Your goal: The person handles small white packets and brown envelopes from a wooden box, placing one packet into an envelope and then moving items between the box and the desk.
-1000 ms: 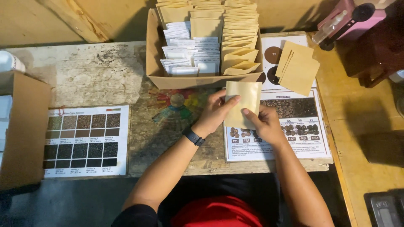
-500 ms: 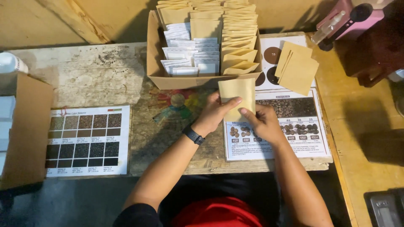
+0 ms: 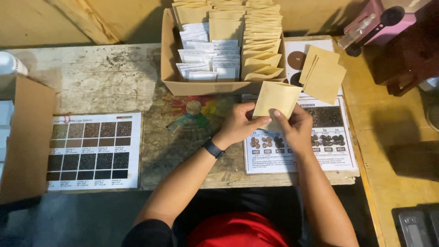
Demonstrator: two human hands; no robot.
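Observation:
Both hands hold one small tan paper envelope [image 3: 275, 98] just in front of a cardboard box [image 3: 219, 87]. My left hand [image 3: 240, 123] pinches its lower left edge, and a dark band sits on that wrist. My right hand [image 3: 295, 126] grips its lower right side with the fingers on its face. The box holds rows of tan envelopes [image 3: 260, 41] and white labelled packets [image 3: 208, 57]. Two loose tan envelopes [image 3: 323, 73] lie to the right of the box.
A printed sheet with pictures of beans [image 3: 320, 137] lies under my hands. A colour chart of dark squares [image 3: 93, 151] lies at the left, beside another cardboard box [image 3: 27, 142]. A pink device [image 3: 379, 23] stands at the far right. The worn wooden table ends near my body.
The envelope has risen slightly and tilted in my hands. My right fingers have shifted onto its lower right face.

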